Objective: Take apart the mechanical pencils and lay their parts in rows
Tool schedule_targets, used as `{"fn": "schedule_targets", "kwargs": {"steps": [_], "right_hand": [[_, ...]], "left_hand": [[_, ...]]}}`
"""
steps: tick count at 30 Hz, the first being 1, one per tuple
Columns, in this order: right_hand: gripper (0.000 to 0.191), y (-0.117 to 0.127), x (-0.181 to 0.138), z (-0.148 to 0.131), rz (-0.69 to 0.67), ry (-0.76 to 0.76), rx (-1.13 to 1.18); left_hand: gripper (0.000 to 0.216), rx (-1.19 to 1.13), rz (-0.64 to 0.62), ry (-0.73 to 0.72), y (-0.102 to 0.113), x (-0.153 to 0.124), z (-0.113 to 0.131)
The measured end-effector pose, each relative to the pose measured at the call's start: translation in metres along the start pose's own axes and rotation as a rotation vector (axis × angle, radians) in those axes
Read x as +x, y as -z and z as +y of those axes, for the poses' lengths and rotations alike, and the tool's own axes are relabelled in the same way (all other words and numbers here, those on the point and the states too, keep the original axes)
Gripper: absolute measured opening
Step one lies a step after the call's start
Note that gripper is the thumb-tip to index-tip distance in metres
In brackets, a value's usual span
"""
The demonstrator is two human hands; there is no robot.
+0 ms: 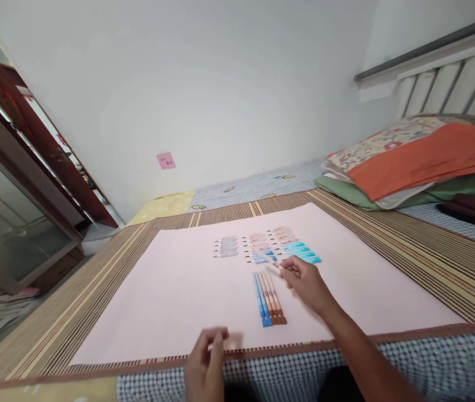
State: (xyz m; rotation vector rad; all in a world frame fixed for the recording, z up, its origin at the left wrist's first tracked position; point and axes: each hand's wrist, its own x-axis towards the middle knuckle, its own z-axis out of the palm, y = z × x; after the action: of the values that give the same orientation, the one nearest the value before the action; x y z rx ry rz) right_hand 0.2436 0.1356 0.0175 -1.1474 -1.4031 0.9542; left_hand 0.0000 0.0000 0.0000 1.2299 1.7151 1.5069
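Pinched in my right hand [302, 278] is a slim pale pen [271, 261] with a brownish end, its far end pointing left over the laid-out groups. Below it, a row of blue and brown-ended pens [269, 298] lies side by side on the pale pink sheet [157, 301]. Farther back lie grey pens [228, 247], peach-toned pens [285, 234], dark blue pens [264, 257] and turquoise pens [300, 252], several with dark tips toward the left. My left hand [207, 360] rests at the sheet's front edge, fingers loosely curled and apart, with nothing visible in it.
A striped mat [95, 285] lies under the sheet, on a bed with checked bedding [438, 352]. Folded pillows and bedding [421, 156] are stacked at the right. A white wall with a pink note [166, 161] stands behind. A dark red door frame [53, 145] is at the left.
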Motion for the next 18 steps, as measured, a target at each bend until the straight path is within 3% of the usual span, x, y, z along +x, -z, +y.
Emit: {"fn": "schedule_targets", "kwargs": {"steps": [4, 8, 13, 18], "right_hand": [[0.013, -0.021, 0.024, -0.032, -0.156, 0.112, 0.011], [0.012, -0.031, 0.042, -0.037, -0.191, 0.138, 0.046], [0.025, -0.029, 0.054, -0.025, -0.167, 0.040, 0.191], [0.031, -0.038, 0.052, -0.020, -0.031, -0.112, 0.635]], "left_hand": [[0.039, -0.455, -0.080, 0.211, -0.044, 0.080, 0.057], [0.051, -0.757, -0.225, 0.280, -0.079, 0.131, 0.073], [0.043, -0.826, -0.220, 0.223, -0.095, 0.137, 0.062], [0.035, -0.819, -0.275, 0.118, -0.097, 0.131, 0.057]]}}
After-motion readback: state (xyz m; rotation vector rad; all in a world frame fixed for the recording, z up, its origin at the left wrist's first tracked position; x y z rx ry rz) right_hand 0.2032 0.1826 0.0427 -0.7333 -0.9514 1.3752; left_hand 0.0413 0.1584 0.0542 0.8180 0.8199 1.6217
